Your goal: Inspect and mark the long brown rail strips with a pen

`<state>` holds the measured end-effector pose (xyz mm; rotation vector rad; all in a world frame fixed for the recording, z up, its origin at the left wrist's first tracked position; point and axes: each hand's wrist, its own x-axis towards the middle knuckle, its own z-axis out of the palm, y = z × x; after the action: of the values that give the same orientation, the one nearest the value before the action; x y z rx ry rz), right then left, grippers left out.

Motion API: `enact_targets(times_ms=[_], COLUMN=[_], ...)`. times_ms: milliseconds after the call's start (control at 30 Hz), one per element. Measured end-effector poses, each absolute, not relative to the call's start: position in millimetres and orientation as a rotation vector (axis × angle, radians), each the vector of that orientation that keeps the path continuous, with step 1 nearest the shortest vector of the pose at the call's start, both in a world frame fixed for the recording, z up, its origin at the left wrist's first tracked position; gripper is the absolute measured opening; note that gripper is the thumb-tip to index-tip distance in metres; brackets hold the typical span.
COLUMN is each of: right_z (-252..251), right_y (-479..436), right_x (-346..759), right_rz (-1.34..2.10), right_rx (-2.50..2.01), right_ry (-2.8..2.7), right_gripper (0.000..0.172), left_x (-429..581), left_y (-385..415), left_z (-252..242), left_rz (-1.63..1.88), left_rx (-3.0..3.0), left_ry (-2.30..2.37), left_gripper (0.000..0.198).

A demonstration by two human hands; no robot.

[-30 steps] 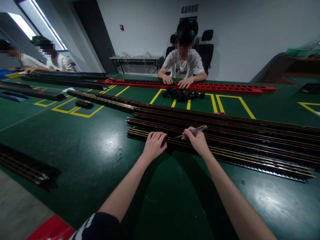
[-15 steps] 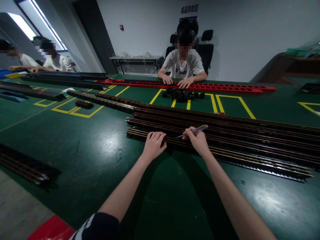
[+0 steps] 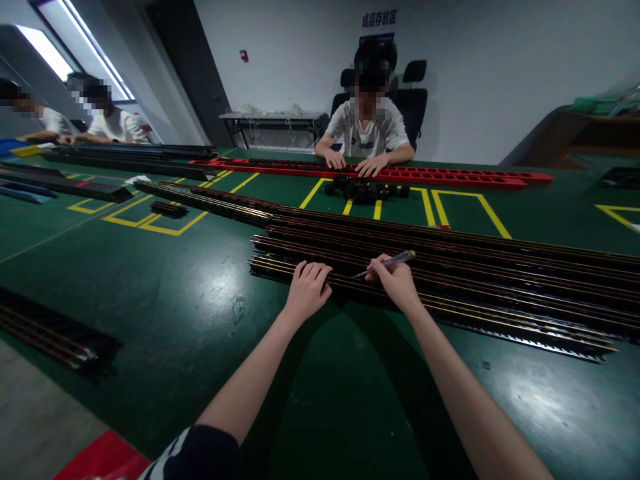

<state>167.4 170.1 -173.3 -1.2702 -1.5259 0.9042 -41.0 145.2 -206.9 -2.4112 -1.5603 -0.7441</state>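
Long black strips (image 3: 500,315) with thin copper and gold lines lie side by side across the green table. My left hand (image 3: 309,288) rests on the nearest strip, fingers bent over its far side and thumb at its near side. Right of it, my right hand (image 3: 394,280) holds a slim pen-like tool (image 3: 395,259) between thumb and fingers. The tool's tip points left and down onto the nearest strip, between my two hands. Whether the tip touches the strip is too small to tell.
Across the green table (image 3: 165,293), a person sits with both hands on a long red frame (image 3: 475,176). Black parts (image 3: 365,189) lie before it. Another dark bundle (image 3: 50,330) lies at the left edge. Further strips and two more people are at the far left.
The nearest strip has shifted slightly to the left. My hands have kept nearly the same place, with the tool still in the right one.
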Motion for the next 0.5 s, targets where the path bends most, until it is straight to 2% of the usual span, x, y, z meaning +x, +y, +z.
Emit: enact_targets(times_ms=[500], right_z=[-172.3], right_y=[170.0], right_x=[166.5], right_rz=[0.954], right_rx=[-1.225], right_ry=[-1.534], right_gripper=[0.037], left_x=[-43.1], left_y=[145.6], left_z=[-208.9], left_rz=[-0.701], left_rx=[-2.407], left_ry=[-1.546], left_gripper=[0.037])
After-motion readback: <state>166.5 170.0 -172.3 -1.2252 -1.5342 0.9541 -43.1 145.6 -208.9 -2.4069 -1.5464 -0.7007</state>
